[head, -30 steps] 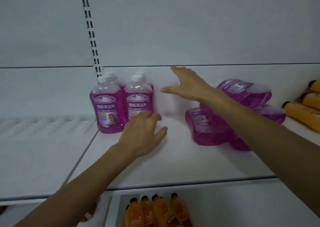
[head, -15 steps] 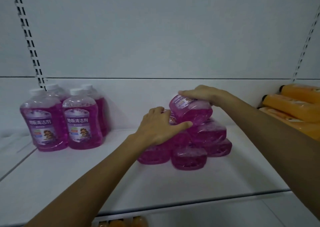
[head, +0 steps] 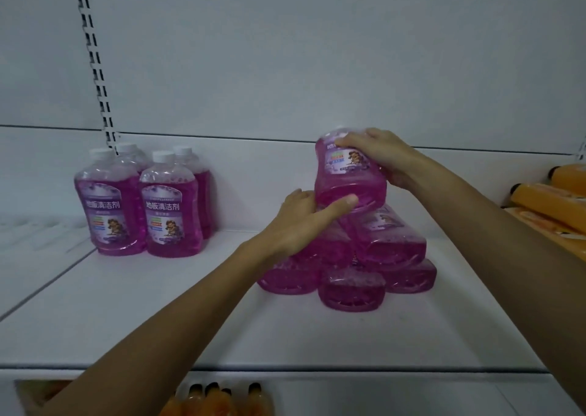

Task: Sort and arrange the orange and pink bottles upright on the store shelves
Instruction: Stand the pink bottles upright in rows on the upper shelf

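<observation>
Right hand (head: 383, 162) grips tilted pink bottle (head: 348, 181) above pile (head: 374, 257) on shelf (head: 158, 320), left hand (head: 295, 222) w/ thumb at its base, grip unclear; a bump could roll pile off near edge.

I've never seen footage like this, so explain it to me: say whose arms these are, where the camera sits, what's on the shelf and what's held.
No machine here: these are a person's two bare arms, filmed by one wide-angle camera worn on the head, looking forward and down. On the white shelf, four upright pink bottles stand at the left, a pile of the same bottles lies on its sides in the middle, and orange bottles lie at the right edge. The right hand has its grip on one tilted bottle at the top of the pile; the left hand holds its base, thumb across it.
</observation>
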Demonstrator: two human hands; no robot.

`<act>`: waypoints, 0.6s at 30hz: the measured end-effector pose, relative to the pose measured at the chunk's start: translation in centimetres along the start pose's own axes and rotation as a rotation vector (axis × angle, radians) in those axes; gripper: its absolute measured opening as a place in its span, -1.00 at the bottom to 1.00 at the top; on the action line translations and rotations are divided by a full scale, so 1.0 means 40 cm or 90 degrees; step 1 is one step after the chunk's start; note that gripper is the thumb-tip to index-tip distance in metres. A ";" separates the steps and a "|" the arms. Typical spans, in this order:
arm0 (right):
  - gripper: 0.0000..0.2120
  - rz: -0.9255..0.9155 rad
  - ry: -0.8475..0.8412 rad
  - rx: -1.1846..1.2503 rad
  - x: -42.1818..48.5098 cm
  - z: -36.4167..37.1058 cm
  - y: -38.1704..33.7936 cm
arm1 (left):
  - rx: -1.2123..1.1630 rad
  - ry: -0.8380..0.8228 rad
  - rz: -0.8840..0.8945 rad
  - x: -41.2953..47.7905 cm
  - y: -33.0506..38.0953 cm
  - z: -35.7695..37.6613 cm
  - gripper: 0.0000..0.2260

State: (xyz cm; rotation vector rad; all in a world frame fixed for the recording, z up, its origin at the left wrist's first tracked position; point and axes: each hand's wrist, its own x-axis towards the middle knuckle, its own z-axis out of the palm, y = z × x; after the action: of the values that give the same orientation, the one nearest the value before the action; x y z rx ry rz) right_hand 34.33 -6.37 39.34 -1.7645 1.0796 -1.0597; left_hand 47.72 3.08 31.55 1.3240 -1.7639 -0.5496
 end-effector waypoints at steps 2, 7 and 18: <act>-0.63 -0.050 0.011 0.075 -0.008 0.026 -0.041 | -0.163 0.079 -0.003 -0.011 0.019 -0.017 -0.45; -0.63 -0.122 -0.011 0.139 -0.040 0.111 -0.129 | -0.410 0.157 -0.033 -0.039 0.025 -0.127 -0.57; -0.21 -0.155 -0.278 -0.116 -0.057 0.321 -0.123 | -0.214 0.201 -0.114 -0.203 -0.195 -0.248 -0.59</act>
State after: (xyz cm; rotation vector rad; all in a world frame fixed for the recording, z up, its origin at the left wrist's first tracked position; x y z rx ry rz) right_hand 46.80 -0.13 38.96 -2.1878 0.7191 -0.6763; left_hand 60.99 9.27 28.21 1.2575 -1.2435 -0.6634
